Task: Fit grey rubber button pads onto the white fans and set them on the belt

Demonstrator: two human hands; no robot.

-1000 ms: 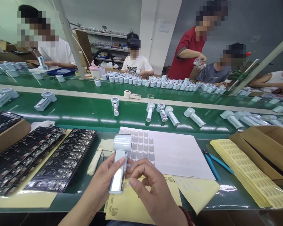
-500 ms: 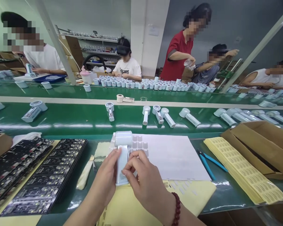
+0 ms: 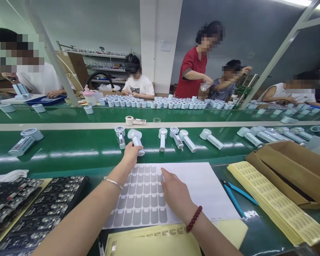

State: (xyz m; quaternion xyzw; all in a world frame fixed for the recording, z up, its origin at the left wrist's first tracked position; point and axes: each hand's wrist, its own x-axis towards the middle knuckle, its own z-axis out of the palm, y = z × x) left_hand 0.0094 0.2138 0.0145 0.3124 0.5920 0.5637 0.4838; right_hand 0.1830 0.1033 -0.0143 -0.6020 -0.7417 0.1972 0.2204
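Observation:
My left hand (image 3: 132, 153), a silver bangle at its wrist, is closed on the handle end of a white handheld fan (image 3: 134, 135). That fan lies on the green belt with its round head pointing away from me. My right hand (image 3: 175, 188), with a dark red bead bracelet behind it, hovers over or rests on the right side of a sheet of grey stickers (image 3: 145, 200); I cannot tell which. Its index finger is stretched out, thumb apart, and nothing shows between them. Yellow backing sheets (image 3: 152, 245) lie in front of the sticker sheet.
Several more handheld fans (image 3: 213, 139) lie along the belt (image 3: 77, 153). Dark printed sheets (image 3: 48, 206) are stacked at left. Blue-handled cutters (image 3: 233, 199), yellow label sheets (image 3: 277, 202) and a cardboard box (image 3: 290, 170) sit at right. Co-workers sit and stand across the line.
The fan has gone from between both hands to the belt, with my left hand on it. My right hand has come off it, uncovering more of the sticker sheet. The camera view has shifted.

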